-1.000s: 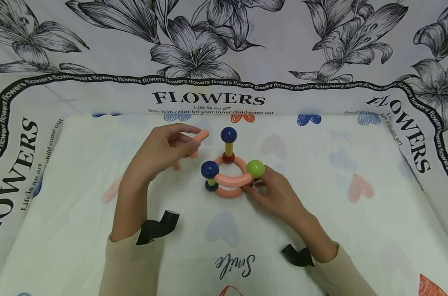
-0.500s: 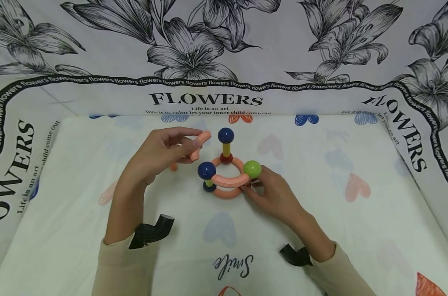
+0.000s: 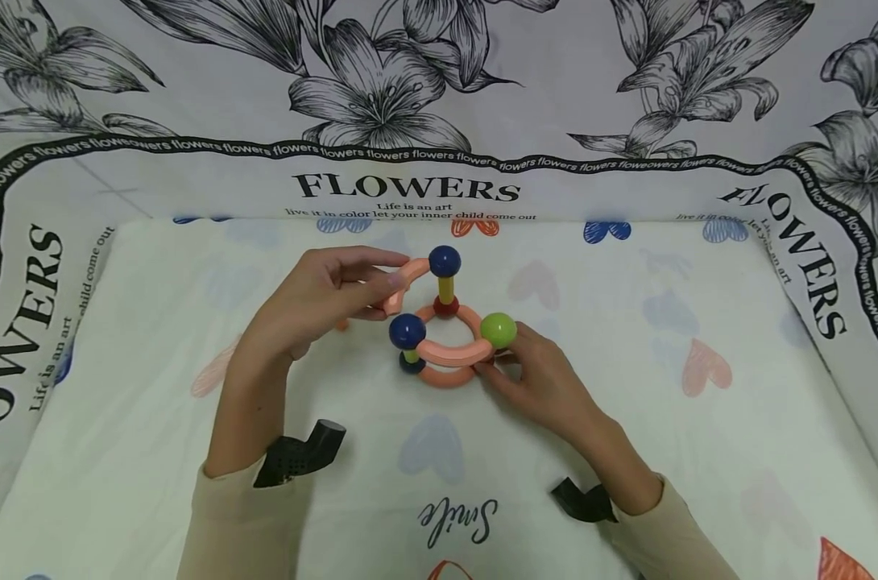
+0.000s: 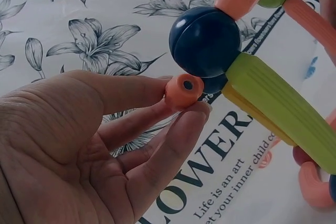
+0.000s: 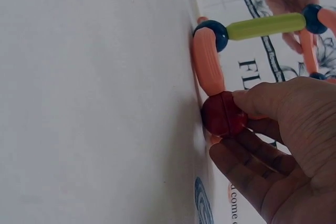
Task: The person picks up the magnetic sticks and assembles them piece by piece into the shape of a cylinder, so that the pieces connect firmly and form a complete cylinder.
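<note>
My left hand (image 3: 323, 290) pinches a curved orange rod (image 3: 412, 272) between thumb and fingers, its far end right at a blue ball (image 3: 445, 261) on top of a yellow rod (image 3: 446, 288). The rod's near end (image 4: 185, 88) shows a dark round spot in the left wrist view. This ball belongs to a ball-and-rod toy frame with an orange ring base (image 3: 446, 379). Another blue ball (image 3: 407, 332) and a green ball (image 3: 499, 330) are joined by an upper curved rod (image 3: 453, 353). My right hand (image 3: 544, 379) holds a red ball (image 5: 223, 114) at the frame's base.
A small orange piece (image 3: 341, 325) peeks out below my left hand. The white cloth (image 3: 598, 451) is printed with hearts, and a flower-patterned cloth (image 3: 540, 105) lies behind it. Black wrist mounts (image 3: 304, 455) sit at both sleeves.
My left hand has moved slightly right, bringing the curved orange rod from a gap beside the far blue ball up to it. The right hand keeps its hold at the base.
</note>
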`<state>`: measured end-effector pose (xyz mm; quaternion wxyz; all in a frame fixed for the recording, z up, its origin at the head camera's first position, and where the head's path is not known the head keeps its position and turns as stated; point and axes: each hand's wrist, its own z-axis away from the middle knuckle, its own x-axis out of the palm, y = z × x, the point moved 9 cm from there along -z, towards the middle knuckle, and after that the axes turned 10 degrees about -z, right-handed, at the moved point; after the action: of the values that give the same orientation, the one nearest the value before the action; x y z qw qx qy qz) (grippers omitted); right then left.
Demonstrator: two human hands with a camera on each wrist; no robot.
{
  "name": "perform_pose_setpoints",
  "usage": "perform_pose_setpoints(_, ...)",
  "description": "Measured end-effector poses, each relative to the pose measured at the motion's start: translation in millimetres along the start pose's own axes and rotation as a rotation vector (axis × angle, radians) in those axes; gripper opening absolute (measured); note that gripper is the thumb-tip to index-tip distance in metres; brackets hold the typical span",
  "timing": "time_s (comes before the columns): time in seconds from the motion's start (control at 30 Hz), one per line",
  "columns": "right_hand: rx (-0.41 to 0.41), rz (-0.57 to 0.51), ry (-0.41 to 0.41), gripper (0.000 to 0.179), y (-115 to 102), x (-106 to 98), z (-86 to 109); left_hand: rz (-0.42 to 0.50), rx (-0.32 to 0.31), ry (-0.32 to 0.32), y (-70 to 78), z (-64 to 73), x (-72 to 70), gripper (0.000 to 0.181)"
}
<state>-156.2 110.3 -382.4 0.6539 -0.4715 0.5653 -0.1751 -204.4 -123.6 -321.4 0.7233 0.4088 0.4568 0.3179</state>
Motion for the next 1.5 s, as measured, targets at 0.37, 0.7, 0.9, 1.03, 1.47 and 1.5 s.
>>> perform_pose_setpoints(0.37, -0.026, -0.003, 0.007, 0.033, -2, 1, -0.1, 0.023, 0.018, 0.003, 5.3, -0.2, 2.2, 0.048)
perform_pose_setpoints(0.7, -0.024, -0.001, 0.011, 0.036, -2, 0, 2.6, 0.019, 0.002, -0.038, 2.7, -1.5, 7.3, 0.046)
perform_pose_setpoints(0.9, -0.056, 0.019, 0.024, 0.033, -4, -1, 2.2, 0.006, 0.006, -0.062, 3.3, -0.8, 7.9, 0.044)
perform_pose_setpoints(1.03, -0.077, 0.052, 0.043, 0.031, -6, -4, 1.8, -0.039, -0.005, -0.071, 1.5, -1.7, 6.9, 0.042)
perform_pose_setpoints(1.47, -0.077, 0.041, 0.037, 0.034, -7, -4, 2.5, -0.336, 0.115, -0.064, -31.2, -42.0, 48.2, 0.036)
perform_pose_setpoints(1.5, -0.072, 0.041, 0.034, 0.035, -7, -4, 2.6, -0.352, 0.119, -0.068, -31.8, -43.5, 52.2, 0.038)
